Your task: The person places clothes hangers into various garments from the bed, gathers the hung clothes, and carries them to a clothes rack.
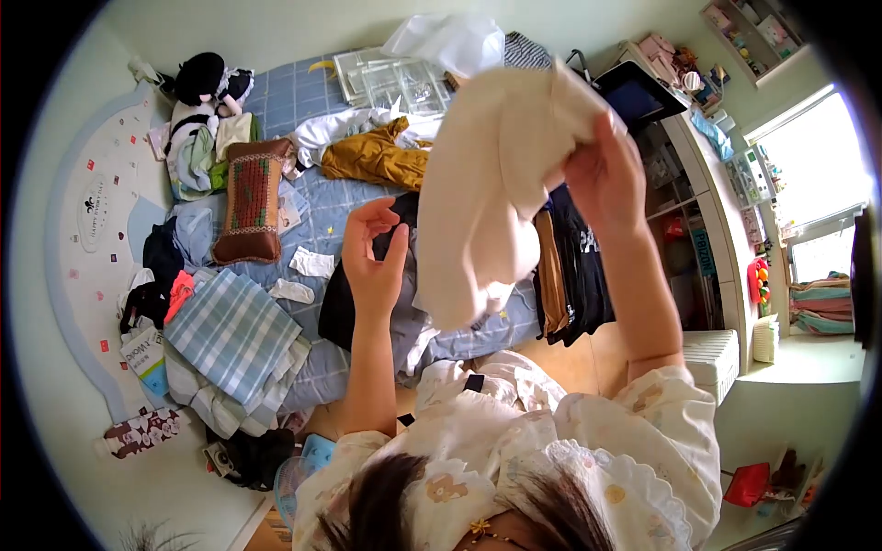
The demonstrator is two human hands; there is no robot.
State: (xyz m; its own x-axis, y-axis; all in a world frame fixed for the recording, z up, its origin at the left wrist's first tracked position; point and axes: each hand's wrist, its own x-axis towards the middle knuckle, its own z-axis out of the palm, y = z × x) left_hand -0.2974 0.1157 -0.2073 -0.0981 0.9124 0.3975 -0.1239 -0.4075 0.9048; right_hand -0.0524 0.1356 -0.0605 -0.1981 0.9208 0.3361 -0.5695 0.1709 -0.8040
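A cream-coloured garment point(487, 184) hangs in the air above the bed, its kind not clear from its folds. My right hand point(606, 179) grips its upper right edge, fingers closed on the cloth. To the left of the garment, my left hand point(375, 243) is raised with its fingers apart and nothing in it. Under that hand lies dark clothing point(340, 308) on the bed. Dark and brown folded clothes point(574, 266) lie at the bed's edge below my right hand. The hanging cloth hides part of the bed.
On the blue bed point(285, 92) lie a mustard garment point(372, 156), a brown woven pillow point(250, 202), a plaid cloth point(230, 331) and white socks point(312, 264). Clear plastic boxes point(390, 81) stand at the back. Shelves point(675, 174) and a monitor point(638, 96) are on the right.
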